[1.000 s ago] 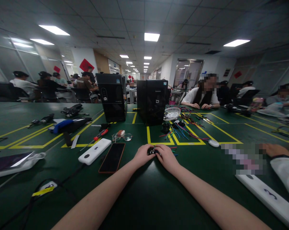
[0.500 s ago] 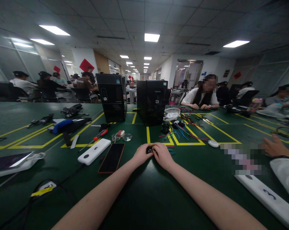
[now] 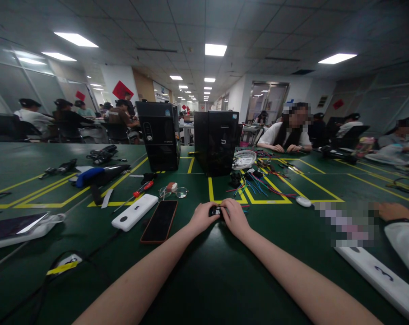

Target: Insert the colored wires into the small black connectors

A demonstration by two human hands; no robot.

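Observation:
My left hand (image 3: pixel 202 217) and my right hand (image 3: pixel 236 218) meet on the green table (image 3: pixel 204 280), fingers curled round a small black part (image 3: pixel 215 211) held between them. Only a sliver of that part shows between the fingertips. Just beyond the hands lie several coloured wires (image 3: pixel 255 187) inside a yellow-taped square. A dark phone (image 3: pixel 159 221) lies flat to the left of my left hand, with a white power bank (image 3: pixel 134 212) beside it.
Two black computer towers (image 3: pixel 160 135) (image 3: pixel 216 142) stand behind. Glasses (image 3: pixel 173 192), a red screwdriver (image 3: pixel 142 188), a white basket (image 3: pixel 244 159) and a white mouse (image 3: pixel 303 201) lie around. A neighbour's hand (image 3: pixel 392 211) rests at right by a long white bar (image 3: pixel 380 275). Other people sit farther off.
My hands stay together on the small black part, with only slight finger shifts. The neighbour's hand at right rose and then dropped back to the table.

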